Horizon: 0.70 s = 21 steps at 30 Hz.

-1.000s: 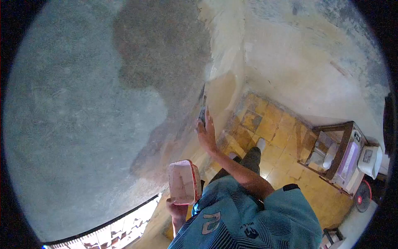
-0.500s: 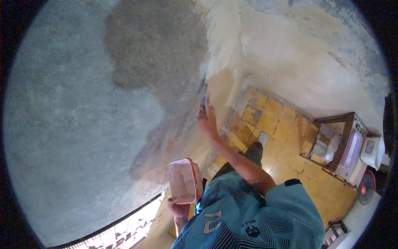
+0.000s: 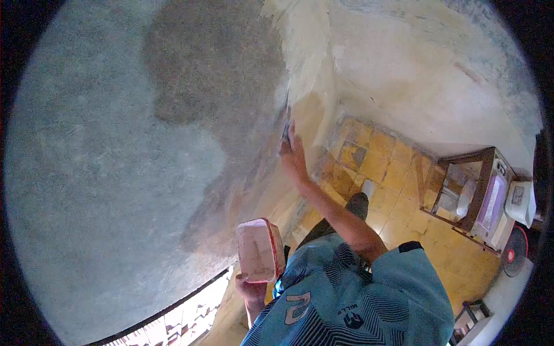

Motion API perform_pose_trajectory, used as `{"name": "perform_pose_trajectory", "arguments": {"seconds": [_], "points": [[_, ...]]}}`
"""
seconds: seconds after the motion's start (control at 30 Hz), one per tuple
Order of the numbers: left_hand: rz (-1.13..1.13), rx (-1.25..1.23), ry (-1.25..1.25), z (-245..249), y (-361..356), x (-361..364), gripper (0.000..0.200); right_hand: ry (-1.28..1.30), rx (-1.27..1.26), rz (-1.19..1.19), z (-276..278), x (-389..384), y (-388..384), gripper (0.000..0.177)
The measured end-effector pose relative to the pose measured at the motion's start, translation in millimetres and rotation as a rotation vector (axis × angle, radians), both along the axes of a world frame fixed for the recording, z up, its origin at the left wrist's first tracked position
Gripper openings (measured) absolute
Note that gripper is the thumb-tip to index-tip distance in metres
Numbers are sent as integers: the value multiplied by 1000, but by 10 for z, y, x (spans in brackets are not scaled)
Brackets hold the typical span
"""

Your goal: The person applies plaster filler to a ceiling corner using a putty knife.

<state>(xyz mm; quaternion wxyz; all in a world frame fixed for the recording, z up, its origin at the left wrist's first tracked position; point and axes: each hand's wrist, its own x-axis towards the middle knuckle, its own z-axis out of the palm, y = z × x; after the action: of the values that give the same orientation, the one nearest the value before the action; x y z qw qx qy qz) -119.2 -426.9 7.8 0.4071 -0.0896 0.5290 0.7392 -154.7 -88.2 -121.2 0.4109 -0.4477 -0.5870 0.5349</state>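
Observation:
My left hand (image 3: pixel 250 288) grips the lower edge of a rectangular plastic tub (image 3: pixel 257 252) with a red rim. The tub is tilted so its pale, smeared inside faces me. Up at the wall, my right hand (image 3: pixel 293 158) is closed around a putty knife (image 3: pixel 286 128). Its thin dark blade is seen nearly edge-on and lies close against the wall (image 3: pixel 248 138); whether it touches cannot be made out. Beside the blade, a cream coat of filler (image 3: pixel 309 52) runs along the corner, with a darker tan patch (image 3: pixel 311 115) under it.
A second wall (image 3: pixel 392 69) meets the first at the corner. Yellow floor tiles (image 3: pixel 398 225) lie below, with my foot (image 3: pixel 367 187) on them. To the right stand a wooden cabinet (image 3: pixel 485 196), a white container (image 3: pixel 520 203) and a fan (image 3: pixel 513 252). A bright opening (image 3: pixel 179 317) shows bottom left.
My right hand and the putty knife have moved slightly up along the wall. My left hand holds the tub in nearly the same place. The view has shifted a little.

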Motion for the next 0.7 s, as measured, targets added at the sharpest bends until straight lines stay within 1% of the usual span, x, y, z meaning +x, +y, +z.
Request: {"name": "perform_pose_trajectory", "arguments": {"seconds": [0.03, 0.13, 0.2, 0.27, 0.33, 0.43, 0.5, 0.57, 0.6, 0.63, 0.7], "points": [[-13, 17, -8, 5, 9, 6, 67, -48, 30, -3, 41, 46, -202, 56], [-18, 13, 43, 106, 172, 49, 68, 109, -53, 97, 31, 184, -725, 55], [-34, 16, 32, 127, 184, 42, 68, 46, -86, 60, -2, 186, -585, 54], [-50, 10, 33, 167, 217, 58, 68, 63, -123, 35, 35, 184, -239, 54], [-66, 2, 50, 226, 280, 73, 70, 166, -158, 22, 139, 145, 179, 54], [-66, -6, 68, 165, 227, 48, 73, 76, -92, 27, 87, 47, 181, 54], [-73, 7, 75, 136, 240, 32, 75, -98, 103, 14, -76, 36, -149, 54], [-79, 18, 56, 112, 229, 13, 77, -85, 105, 53, -97, 136, -506, 54], [-82, 26, 35, 87, 207, -11, 78, 16, 13, 96, -27, 232, -634, 54], [-85, 35, 13, 73, 198, -30, 78, 116, -77, 140, 64, 303, -671, 54], [-78, 41, 1, 74, 205, -29, 78, 60, -116, 96, 222, 357, -464, 54]]}}
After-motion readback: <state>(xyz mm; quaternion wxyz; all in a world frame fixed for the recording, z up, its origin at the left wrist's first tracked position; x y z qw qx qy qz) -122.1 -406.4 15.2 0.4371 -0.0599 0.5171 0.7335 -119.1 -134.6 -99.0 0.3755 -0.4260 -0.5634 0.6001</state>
